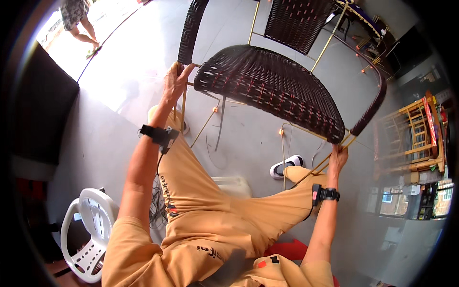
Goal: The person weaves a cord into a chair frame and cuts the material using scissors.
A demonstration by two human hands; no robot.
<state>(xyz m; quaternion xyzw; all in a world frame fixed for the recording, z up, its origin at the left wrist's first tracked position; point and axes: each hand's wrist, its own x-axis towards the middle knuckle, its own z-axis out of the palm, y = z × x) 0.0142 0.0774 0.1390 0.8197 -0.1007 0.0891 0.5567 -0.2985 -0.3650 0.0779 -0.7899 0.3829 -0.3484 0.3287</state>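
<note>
Person seated, holding a dark woven wicker chair with thin gold metal frame (272, 91), tipped on its side above the grey concrete floor (248, 138), between the knees.

Left hand (174, 81): fingers wrapped tight around a gold frame tube at the seat's left edge, just under the dark wicker armrest. Right hand (337, 160): fingers closed on the gold leg tubes at the seat's right corner. Black wrist-strap devices on both forearms.

To do this well, my read: keep both grips on bare metal, not the weave; hold the hands well apart so the frame doesn't twist; keep the legs clear of the shoes.

Surroundings: white plastic chair (91, 225) at the person's left, wooden rack (416, 138) at the right, second wicker chair (299, 21) behind, another person's legs (79, 21) in the bright doorway at the floor's far-left corner.
</note>
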